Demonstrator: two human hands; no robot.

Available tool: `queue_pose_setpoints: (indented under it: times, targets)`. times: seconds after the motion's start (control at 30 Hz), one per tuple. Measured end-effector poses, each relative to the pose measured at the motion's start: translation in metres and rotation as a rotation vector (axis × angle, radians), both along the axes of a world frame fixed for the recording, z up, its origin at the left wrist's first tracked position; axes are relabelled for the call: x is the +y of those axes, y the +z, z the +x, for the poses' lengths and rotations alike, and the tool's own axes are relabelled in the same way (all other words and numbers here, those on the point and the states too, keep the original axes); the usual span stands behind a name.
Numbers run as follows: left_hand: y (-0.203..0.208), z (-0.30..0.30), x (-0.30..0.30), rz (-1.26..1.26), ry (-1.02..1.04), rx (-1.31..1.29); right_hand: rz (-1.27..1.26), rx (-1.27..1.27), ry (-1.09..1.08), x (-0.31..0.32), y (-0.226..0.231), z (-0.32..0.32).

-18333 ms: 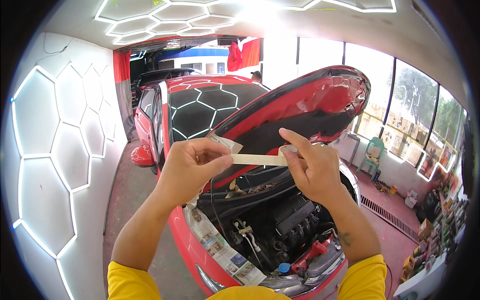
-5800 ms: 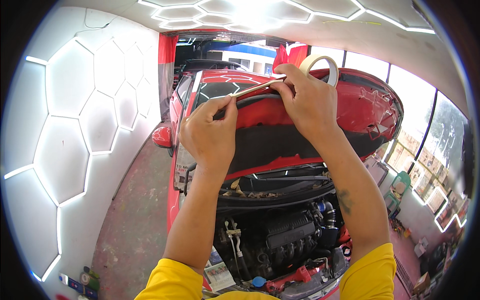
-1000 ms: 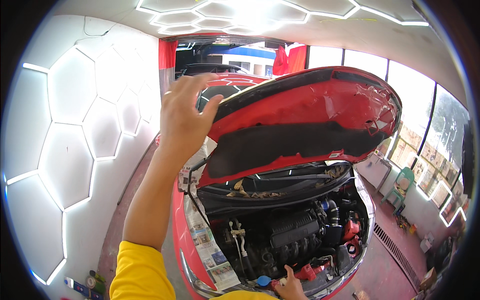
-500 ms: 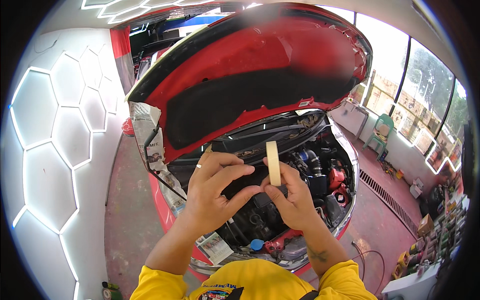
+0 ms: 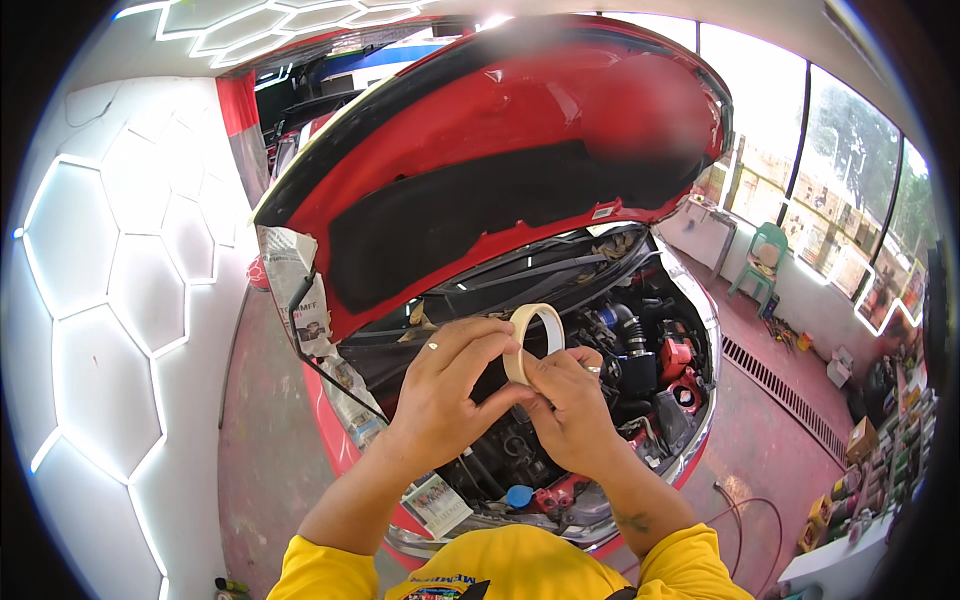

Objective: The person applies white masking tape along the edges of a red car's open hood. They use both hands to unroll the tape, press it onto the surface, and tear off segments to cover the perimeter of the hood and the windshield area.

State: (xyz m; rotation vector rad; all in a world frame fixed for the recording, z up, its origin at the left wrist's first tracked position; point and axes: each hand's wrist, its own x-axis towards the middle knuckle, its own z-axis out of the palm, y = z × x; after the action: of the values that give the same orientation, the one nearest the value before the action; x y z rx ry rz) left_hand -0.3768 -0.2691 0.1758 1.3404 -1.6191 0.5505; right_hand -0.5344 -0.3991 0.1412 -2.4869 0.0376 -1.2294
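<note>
A roll of cream masking tape (image 5: pixel 517 362) is held up over the open engine bay (image 5: pixel 490 440) of a red car. My right hand (image 5: pixel 578 410) grips the roll at its lower right side, thumb in front and fingers curled behind. My left hand (image 5: pixel 445 395) is curved against the roll's left side, fingertips on its outer face and thumb close to the right thumb. Whether a tape end is lifted there is too small to tell. Newspaper (image 5: pixel 292 265) covers the car's left edge, and another printed sheet (image 5: pixel 437 505) lies near the front corner.
The raised red hood (image 5: pixel 440 125) leans over the bay, with a thin prop rod (image 5: pixel 345 385) at the left. A blue cap (image 5: pixel 518 496) shows near the front. A green chair (image 5: pixel 762 262), a floor drain (image 5: pixel 785 398), a hose (image 5: pixel 778 530) and several bottles (image 5: pixel 870 490) are to the right.
The roll has turned from edge-on to show its open ring and moved slightly left and down. My left fingers have come from apart to touching its side.
</note>
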Motion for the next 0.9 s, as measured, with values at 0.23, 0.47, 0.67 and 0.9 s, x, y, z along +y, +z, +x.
queue_pose_setpoints:
  times: [0.23,0.47,0.67,0.9]
  targets:
    - [-0.02,0.007,-0.01,0.07,-0.127,0.152,-0.023,0.056,-0.067,0.001,-0.01,-0.008]
    - [-0.035,0.008,-0.004,0.08,-0.159,0.213,0.022,0.042,-0.003,-0.001,-0.028,-0.009]
    - [-0.038,0.023,0.008,0.089,-0.116,0.188,0.029,0.191,0.071,0.002,-0.03,-0.015]
    - [-0.046,0.01,0.011,0.044,-0.002,-0.039,-0.061,0.295,0.136,-0.001,-0.023,-0.021]
